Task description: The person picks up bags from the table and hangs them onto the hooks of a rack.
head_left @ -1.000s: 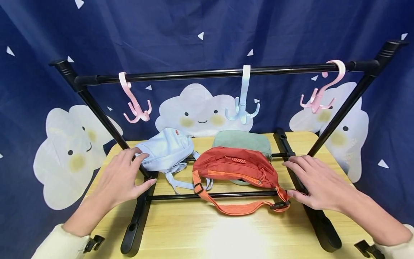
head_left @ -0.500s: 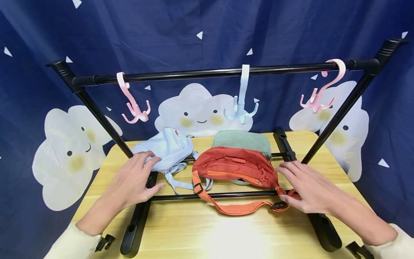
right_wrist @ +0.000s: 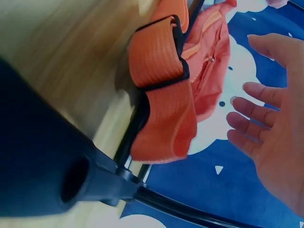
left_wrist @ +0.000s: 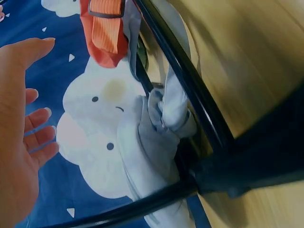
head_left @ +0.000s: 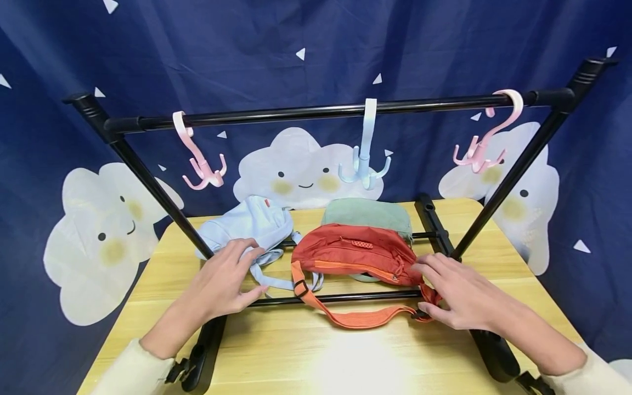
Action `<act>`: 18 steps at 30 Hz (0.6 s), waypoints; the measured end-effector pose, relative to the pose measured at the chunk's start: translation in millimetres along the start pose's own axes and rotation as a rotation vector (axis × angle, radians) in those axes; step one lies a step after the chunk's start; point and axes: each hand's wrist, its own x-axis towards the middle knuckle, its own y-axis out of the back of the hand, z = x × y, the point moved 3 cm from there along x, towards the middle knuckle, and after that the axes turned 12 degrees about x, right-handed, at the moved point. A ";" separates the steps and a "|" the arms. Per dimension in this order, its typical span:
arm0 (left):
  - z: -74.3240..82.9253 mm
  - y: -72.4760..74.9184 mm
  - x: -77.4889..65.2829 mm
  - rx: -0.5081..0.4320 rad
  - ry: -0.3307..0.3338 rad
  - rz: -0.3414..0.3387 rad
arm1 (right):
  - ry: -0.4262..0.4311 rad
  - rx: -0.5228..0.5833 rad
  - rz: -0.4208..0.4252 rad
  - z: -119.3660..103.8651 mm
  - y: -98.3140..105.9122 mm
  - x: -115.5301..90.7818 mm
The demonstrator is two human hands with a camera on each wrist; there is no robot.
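Observation:
A red waist bag [head_left: 353, 249] with an orange strap [head_left: 365, 319] lies across the rack's lower bars. Behind it, partly covered, is a green bag [head_left: 367, 213]. To the left lies a light blue bag [head_left: 252, 219], its straps trailing forward. My left hand [head_left: 219, 285] hovers at the blue bag's near side, fingers loosely bent; the left wrist view shows this hand apart from the blue bag [left_wrist: 149, 147]. Over the red bag's right end is my right hand [head_left: 461, 293], holding nothing. A gap separates its fingers from the orange strap [right_wrist: 164, 109] in the right wrist view.
A black rack stands on the wooden table [head_left: 291, 356], its top bar [head_left: 296, 113] spanning above the bags. On that bar hang a left pink hook [head_left: 199, 159], a blue hook [head_left: 365, 153] and a right pink hook [head_left: 486, 140]. Behind is a dark blue curtain [head_left: 222, 55].
Both hands have moved inward: the left one to the right and slightly down, the right one to the left toward the red waist bag's end. The bags lie where they were.

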 end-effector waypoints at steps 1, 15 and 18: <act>1.6 -0.8 0.8 -0.005 -0.003 0.003 | 0.004 0.006 -0.002 -0.3 -1.8 -0.1; 27.4 -10.4 12.7 -0.070 -0.069 0.059 | 0.067 0.068 0.003 -4.9 -20.3 0.1; 33.9 -14.2 14.9 -0.069 -0.084 0.058 | 0.090 0.079 -0.005 -6.7 -25.0 0.5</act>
